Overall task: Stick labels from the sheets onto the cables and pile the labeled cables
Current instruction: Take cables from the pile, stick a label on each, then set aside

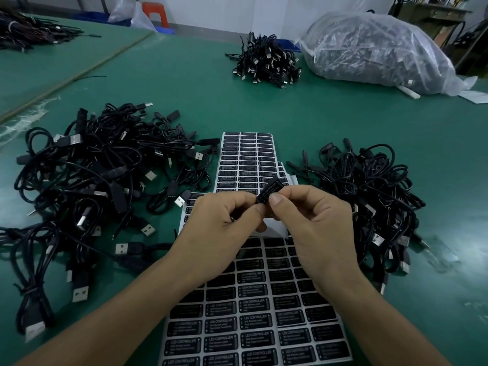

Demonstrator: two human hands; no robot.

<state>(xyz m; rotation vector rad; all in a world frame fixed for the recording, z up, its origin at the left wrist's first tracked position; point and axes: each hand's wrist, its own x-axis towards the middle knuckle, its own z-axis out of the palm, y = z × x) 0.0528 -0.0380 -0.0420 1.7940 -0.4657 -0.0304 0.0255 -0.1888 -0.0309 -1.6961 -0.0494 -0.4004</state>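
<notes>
Together, left hand (224,220) and right hand (314,223) pinch a seemingly labelled cable block (270,190) above sheets (253,313).

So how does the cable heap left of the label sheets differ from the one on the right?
The left heap sprawls wide and loose; the right heap is narrower and more tightly mounded. Many silver USB plugs show across the left heap, fewer on the right heap. Both are black cables lying on the green table, flanking the label sheets.
</notes>
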